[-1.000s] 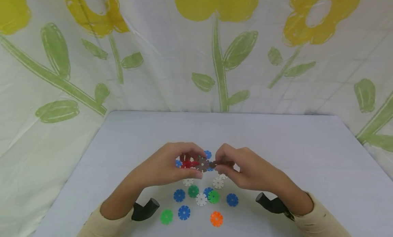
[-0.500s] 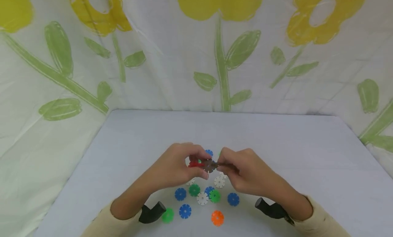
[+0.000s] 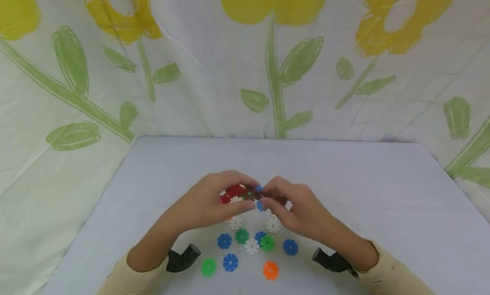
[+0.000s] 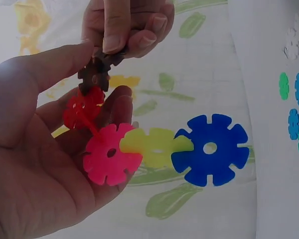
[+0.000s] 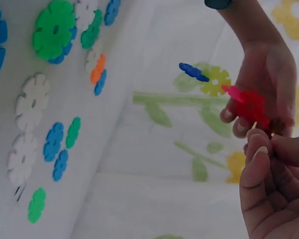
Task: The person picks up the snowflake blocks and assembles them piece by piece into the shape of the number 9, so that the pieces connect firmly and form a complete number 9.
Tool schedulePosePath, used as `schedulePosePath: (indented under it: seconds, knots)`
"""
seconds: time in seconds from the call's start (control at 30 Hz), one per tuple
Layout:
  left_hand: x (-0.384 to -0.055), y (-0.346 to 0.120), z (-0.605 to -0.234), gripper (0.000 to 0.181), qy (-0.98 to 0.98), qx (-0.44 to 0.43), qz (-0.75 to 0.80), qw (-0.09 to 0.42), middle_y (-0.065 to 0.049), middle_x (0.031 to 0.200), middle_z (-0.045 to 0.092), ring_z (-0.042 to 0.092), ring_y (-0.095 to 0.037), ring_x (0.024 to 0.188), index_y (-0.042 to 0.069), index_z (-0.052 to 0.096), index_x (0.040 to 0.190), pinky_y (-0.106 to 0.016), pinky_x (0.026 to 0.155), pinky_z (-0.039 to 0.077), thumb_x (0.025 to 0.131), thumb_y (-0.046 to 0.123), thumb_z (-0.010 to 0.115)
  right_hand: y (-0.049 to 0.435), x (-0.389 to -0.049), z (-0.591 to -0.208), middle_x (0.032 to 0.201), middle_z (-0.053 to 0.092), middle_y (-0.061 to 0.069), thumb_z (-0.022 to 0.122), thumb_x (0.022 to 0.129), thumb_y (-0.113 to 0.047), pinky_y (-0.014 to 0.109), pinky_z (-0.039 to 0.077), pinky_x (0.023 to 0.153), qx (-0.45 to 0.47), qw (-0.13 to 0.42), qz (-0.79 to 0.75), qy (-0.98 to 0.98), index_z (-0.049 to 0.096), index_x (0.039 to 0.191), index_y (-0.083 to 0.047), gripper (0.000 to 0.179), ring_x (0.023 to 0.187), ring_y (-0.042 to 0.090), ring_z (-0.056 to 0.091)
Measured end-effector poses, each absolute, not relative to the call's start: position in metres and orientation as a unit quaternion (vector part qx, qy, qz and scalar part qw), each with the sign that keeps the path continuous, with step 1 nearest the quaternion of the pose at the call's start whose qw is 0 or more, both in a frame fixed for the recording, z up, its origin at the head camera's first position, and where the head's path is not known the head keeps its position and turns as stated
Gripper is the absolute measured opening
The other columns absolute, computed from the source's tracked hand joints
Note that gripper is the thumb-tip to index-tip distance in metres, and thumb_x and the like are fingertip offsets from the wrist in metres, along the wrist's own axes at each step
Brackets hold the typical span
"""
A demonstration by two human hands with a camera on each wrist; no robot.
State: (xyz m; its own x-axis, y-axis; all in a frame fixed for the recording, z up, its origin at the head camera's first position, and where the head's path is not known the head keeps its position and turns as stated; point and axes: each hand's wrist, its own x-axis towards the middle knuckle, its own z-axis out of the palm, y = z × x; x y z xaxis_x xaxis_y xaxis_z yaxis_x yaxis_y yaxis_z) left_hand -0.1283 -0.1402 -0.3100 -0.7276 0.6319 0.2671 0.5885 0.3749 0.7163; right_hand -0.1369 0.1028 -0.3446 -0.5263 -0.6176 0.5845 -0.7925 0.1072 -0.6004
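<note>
In the left wrist view, notched plastic discs form a chain: a blue disc [image 4: 229, 149], a yellow disc [image 4: 157, 142], a pink disc [image 4: 102, 167], a red disc [image 4: 84, 102] and brown disc pieces [image 4: 94, 77]. My left hand [image 3: 214, 201] holds the chain near its brown end between thumb and fingers, while the blue end sticks out freely. Facing it, my right hand [image 3: 296, 205] pinches brown plastic between thumb and index finger. Both hands meet above the table. Fingers hide much of the brown part, so how its pieces join cannot be seen.
Loose discs lie on the white table [image 3: 344, 171] below the hands, among them an orange disc [image 3: 271, 266], a bright green disc [image 3: 209, 263], a blue disc [image 3: 290, 251] and a white disc [image 3: 252, 251]. A flower-painted cloth [image 3: 214, 86] hangs behind.
Both hands have risen slightly toward the table's far side and drawn closer together. The brown disc at my left fingertips has turned flatter, and more of the red disc shows.
</note>
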Motion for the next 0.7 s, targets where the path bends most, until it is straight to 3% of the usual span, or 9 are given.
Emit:
schedulePosePath:
  seconds: [0.17,0.37,0.57,0.7]
  knots:
    - [-0.127,-0.135,-0.315,0.027,0.82,0.375,0.432,0.005,0.009,0.112,0.067,0.063,-0.006,0.098,0.016,0.069,0.12,-0.027,0.084,0.055,0.093,0.015,0.072,0.103,-0.137,-0.344,0.087,0.071,-0.002,0.071,0.089,0.007,0.027,0.057,0.059,0.465,0.094,0.47,-0.744,0.061,0.106,-0.007,0.024,0.069,0.008,0.065]
    - [-0.13,-0.137,-0.318,0.014,0.823,0.364,0.437,-0.015,0.01,0.099,0.068,0.063,-0.006,0.086,0.016,0.071,0.104,-0.028,0.077,0.056,0.091,0.011,0.073,0.103,-0.138,-0.347,0.09,0.072,-0.001,0.07,0.091,0.002,0.023,0.055,0.059,0.466,0.065,0.446,-0.761,0.06,0.108,-0.009,0.022,0.073,0.006,0.066]
    - [-0.134,-0.143,-0.315,0.009,0.835,0.327,0.442,-0.025,0.014,0.098,0.069,0.065,-0.004,0.091,0.019,0.073,0.101,-0.034,0.083,0.056,0.092,0.016,0.074,0.106,-0.137,-0.349,0.083,0.065,-0.013,0.072,0.094,-0.011,0.016,0.05,0.063,0.485,-0.084,0.285,-0.823,0.069,0.1,-0.017,0.009,0.069,0.0,0.054]
    - [-0.135,-0.145,-0.313,0.009,0.844,0.302,0.442,-0.034,0.013,0.096,0.066,0.063,-0.007,0.088,0.018,0.073,0.101,-0.032,0.079,0.057,0.092,0.016,0.074,0.103,-0.13,-0.357,0.077,0.059,-0.019,0.077,0.091,-0.018,0.013,0.046,0.065,0.528,-0.201,0.165,-0.808,0.075,0.1,-0.02,0.01,0.068,-0.002,0.051]
